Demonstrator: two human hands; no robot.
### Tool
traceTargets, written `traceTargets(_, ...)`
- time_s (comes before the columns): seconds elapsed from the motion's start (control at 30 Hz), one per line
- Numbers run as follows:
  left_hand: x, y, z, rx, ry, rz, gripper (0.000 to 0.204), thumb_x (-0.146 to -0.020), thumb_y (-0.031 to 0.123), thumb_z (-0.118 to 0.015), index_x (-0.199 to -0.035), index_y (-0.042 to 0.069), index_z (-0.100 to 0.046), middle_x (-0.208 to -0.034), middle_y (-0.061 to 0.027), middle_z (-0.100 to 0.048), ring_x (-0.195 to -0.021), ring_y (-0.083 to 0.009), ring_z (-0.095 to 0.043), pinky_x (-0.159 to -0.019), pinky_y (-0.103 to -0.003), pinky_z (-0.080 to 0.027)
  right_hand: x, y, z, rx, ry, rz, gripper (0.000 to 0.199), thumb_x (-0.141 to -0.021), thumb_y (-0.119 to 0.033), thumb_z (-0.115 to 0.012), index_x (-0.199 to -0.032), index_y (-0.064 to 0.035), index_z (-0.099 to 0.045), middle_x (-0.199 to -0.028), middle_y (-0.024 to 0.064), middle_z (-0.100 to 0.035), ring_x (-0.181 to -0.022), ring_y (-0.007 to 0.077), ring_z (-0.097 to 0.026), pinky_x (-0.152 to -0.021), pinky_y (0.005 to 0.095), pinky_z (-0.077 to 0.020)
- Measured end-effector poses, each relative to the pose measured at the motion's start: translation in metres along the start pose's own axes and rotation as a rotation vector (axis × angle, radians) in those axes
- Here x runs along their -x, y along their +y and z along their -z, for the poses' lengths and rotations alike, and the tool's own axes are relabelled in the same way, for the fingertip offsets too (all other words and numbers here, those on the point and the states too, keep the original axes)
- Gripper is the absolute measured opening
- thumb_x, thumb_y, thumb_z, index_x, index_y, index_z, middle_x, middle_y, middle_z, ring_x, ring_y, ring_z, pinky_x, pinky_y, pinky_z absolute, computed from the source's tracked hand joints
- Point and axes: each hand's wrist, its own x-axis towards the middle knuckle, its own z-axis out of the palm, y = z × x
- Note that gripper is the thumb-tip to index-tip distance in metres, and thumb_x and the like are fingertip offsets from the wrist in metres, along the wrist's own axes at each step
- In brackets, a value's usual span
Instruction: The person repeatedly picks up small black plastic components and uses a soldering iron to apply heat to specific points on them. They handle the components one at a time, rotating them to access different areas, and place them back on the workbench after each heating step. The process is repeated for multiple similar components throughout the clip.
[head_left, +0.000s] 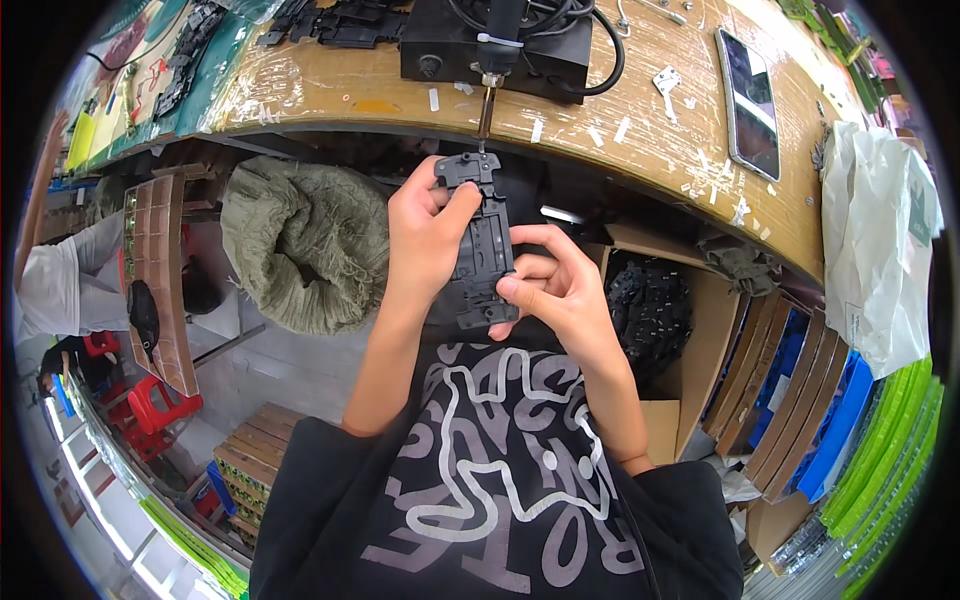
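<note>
Both of my hands hold a long black moulded plastic part (484, 245) in front of my chest, just off the bench edge. My left hand (425, 232) grips its upper left side, the thumb lying across the face. Lower down on the right, my right hand (562, 295) pinches the part's edge between thumb and fingers. Right at the part's top end is the tip of a slim metal shaft (487, 108); whether they touch I cannot tell. That shaft comes out of a black cylindrical tool (503, 38) with a white cable tie around it.
A black box (420, 52) with coiled cable sits on the wooden bench (330, 85). A phone (750, 105) and small white scraps lie to its right. Black parts fill an open cardboard box (690, 395) below; a green fabric sack (300, 245) is at left. A white bag (880, 240) hangs at right.
</note>
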Motion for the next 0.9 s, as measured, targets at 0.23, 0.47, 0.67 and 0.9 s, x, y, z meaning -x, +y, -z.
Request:
traceTargets(0.23,-0.0013,-0.0033,0.0032,-0.008,0.018,-0.003,0.009,-0.078,0.001,-0.050,-0.087,0.000,-0.051,-0.068,-0.0027,-0.057,-0.055,-0.0030,-0.050,-0.047,-0.018,-0.040,-0.0023,0.0002,0.0001,0.009,-0.002,-0.001,0.038,-0.077,0.001,-0.057,-0.109,0.0046,-0.038,-0.071,0.0069,-0.053,-0.062,0.0142,-0.058,-0.052,0.0267,-0.0534)
traceTargets(0.47,-0.0013,0.0008,0.0024,-0.037,0.034,-0.007,0.009,-0.078,0.001,-0.050,-0.087,0.000,-0.051,-0.066,-0.0018,-0.057,-0.054,-0.0021,-0.049,-0.046,-0.017,-0.039,-0.0024,-0.0018,-0.0019,0.005,-0.002,0.018,0.037,-0.077,0.002,-0.057,-0.109,0.0048,-0.038,-0.071,0.0074,-0.053,-0.062,0.0136,-0.057,-0.052,0.0266,-0.0536)
traceTargets(0.67,0.0001,0.0013,0.0011,-0.027,0.036,-0.010,0.006,-0.079,0.001,-0.050,-0.085,0.000,-0.051,-0.066,-0.0015,-0.057,-0.054,-0.0018,-0.049,-0.046,-0.017,-0.038,-0.0012,-0.0023,-0.0022,-0.009,0.005,0.009,0.037,-0.078,0.002,-0.057,-0.110,0.0047,-0.038,-0.072,0.0069,-0.052,-0.063,0.0129,-0.057,-0.052,0.0271,-0.0542)
traceTargets(0.9,-0.0012,0.0036,0.0013,-0.058,0.037,-0.005,0.006,-0.079,0.000,-0.050,-0.085,0.000,-0.051,-0.067,-0.0014,-0.057,-0.056,-0.0015,-0.049,-0.047,-0.017,-0.038,-0.0041,-0.0046,-0.0014,0.002,0.008,-0.020,0.038,-0.078,0.002,-0.056,-0.110,0.0041,-0.038,-0.070,0.0055,-0.052,-0.063,0.0121,-0.056,-0.053,0.0272,-0.0543)
